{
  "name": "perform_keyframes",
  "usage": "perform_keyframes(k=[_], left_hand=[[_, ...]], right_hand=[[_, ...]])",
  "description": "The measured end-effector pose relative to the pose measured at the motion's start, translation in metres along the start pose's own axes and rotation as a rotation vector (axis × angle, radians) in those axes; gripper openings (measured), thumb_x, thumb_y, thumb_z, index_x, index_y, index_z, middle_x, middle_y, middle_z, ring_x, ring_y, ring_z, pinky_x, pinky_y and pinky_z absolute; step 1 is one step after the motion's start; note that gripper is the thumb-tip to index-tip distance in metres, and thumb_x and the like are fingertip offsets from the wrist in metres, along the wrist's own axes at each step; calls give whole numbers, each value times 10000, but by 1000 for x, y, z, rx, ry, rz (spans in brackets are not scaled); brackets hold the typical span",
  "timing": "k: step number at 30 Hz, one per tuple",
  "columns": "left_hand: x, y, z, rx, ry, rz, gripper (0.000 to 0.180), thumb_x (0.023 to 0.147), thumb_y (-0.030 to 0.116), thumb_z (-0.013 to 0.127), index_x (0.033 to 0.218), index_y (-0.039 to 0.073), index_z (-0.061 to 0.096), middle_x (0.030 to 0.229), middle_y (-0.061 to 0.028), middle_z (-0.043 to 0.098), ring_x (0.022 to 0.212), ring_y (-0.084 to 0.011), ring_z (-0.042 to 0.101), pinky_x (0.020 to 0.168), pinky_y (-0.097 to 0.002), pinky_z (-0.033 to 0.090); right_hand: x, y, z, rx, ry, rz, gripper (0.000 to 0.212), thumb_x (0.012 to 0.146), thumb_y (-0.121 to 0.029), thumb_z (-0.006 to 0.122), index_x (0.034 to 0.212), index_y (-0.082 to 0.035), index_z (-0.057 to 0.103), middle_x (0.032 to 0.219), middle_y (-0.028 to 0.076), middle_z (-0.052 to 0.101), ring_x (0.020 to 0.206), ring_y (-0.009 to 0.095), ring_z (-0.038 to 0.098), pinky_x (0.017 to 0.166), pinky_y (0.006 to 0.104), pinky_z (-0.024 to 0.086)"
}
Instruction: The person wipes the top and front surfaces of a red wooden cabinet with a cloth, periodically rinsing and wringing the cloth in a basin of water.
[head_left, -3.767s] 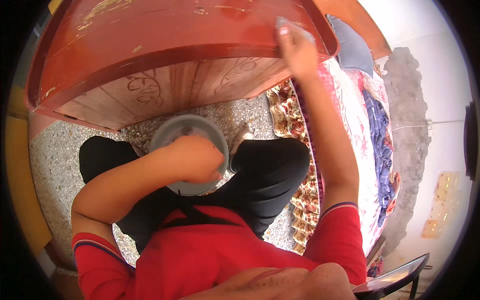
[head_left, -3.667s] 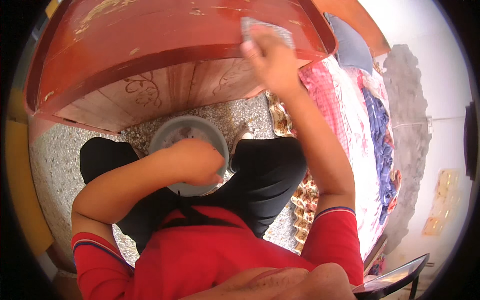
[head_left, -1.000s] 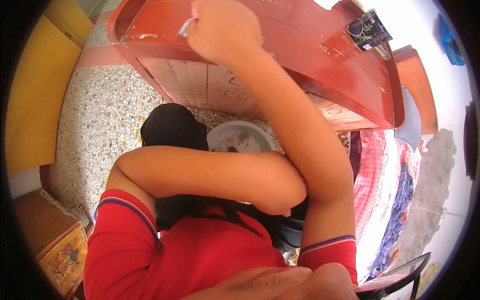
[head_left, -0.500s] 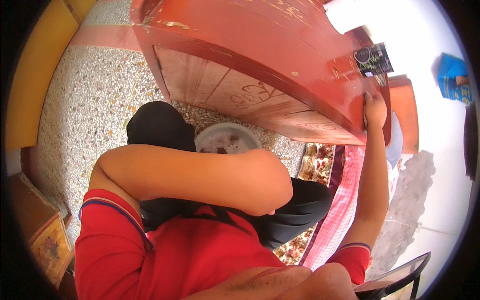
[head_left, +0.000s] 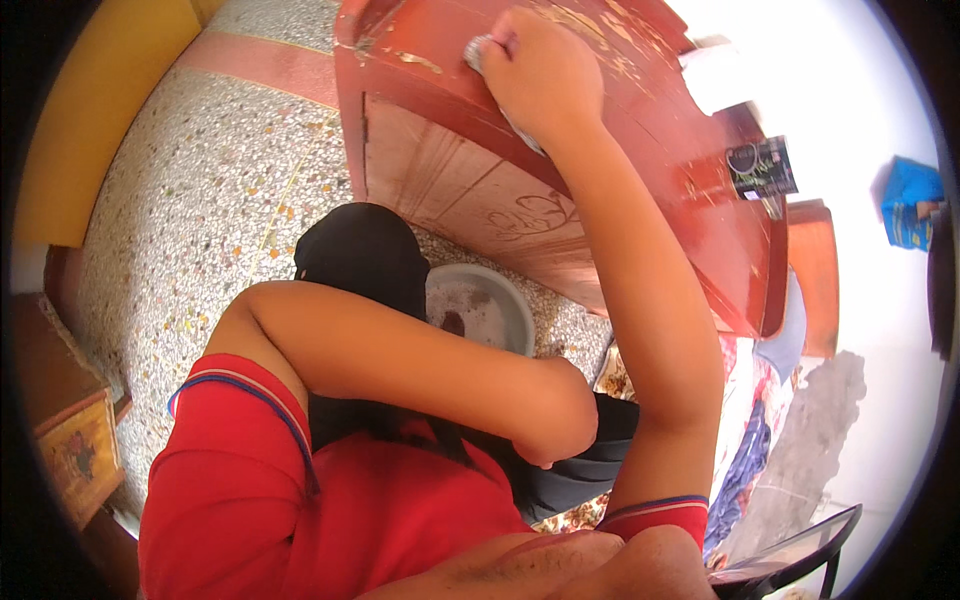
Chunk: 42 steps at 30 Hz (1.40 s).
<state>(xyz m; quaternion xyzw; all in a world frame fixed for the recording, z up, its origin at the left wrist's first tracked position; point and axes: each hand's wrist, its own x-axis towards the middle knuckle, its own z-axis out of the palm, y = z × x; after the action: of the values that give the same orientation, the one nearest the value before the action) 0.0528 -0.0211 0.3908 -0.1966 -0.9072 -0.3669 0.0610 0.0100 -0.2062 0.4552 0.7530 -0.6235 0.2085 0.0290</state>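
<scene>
My right hand (head_left: 545, 75) is up on the red painted top of a wooden chest (head_left: 425, 40), closed around a crumpled pale cloth (head_left: 474, 54). The cloth's edges peek out past the fingers and below the hand, against the painted wood. Across my lap lies my left forearm, with my left hand (head_left: 560, 410) resting by my knee; its fingers are turned down out of sight. Beyond that forearm a pale round basin (head_left: 528, 315) of cloudy, foamy water sits on the floor, partly covered by my knee and arm. A brown patch shows in the water.
A black packet (head_left: 762, 168) stands at the chest's right end. Patterned fabric (head_left: 745, 400) and blue cloth lie at the right, near a peeling wall (head_left: 810, 430). Speckled floor (head_left: 200, 190) spreads to the left, beside a yellow panel (head_left: 95, 110).
My right hand has swept from the chest's right end to its left part, carrying the cloth. My left hand stays on my lap. The view has shifted slightly.
</scene>
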Motion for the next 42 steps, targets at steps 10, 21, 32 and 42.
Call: perform_keyframes(k=[10,21,32,42], left_hand=[[-36,9,-29,67,-129,-356,239,753,292,665,766,59,713,767,-134,684,757,-333,670,641,-438,533],[-19,10,-17,131,-134,-233,133,636,143,661,711,55,727,667,-115,673,617,-291,656,475,-402,497],[-20,8,-32,172,-103,-316,137,662,152,654,727,53,722,694,-117,683,646,-291,667,517,-406,508],[-9,-4,-13,216,-268,-355,138,684,181,667,739,72,731,718,-110,691,663,-296,668,522,-433,502]], right_hand=[[28,183,-26,-391,34,358,452,850,-444,598,985,-15,650,1048,235,650,999,384,620,845,467,481],[73,85,26,-170,19,146,517,865,-469,568,1192,-68,582,1155,195,633,1113,365,576,916,462,455],[-2,-6,5,62,-36,-265,180,861,-264,575,871,-85,599,887,151,650,822,351,619,723,459,484],[-4,171,-34,-397,67,262,289,888,-325,583,928,-44,637,831,202,649,825,404,610,741,454,479]])
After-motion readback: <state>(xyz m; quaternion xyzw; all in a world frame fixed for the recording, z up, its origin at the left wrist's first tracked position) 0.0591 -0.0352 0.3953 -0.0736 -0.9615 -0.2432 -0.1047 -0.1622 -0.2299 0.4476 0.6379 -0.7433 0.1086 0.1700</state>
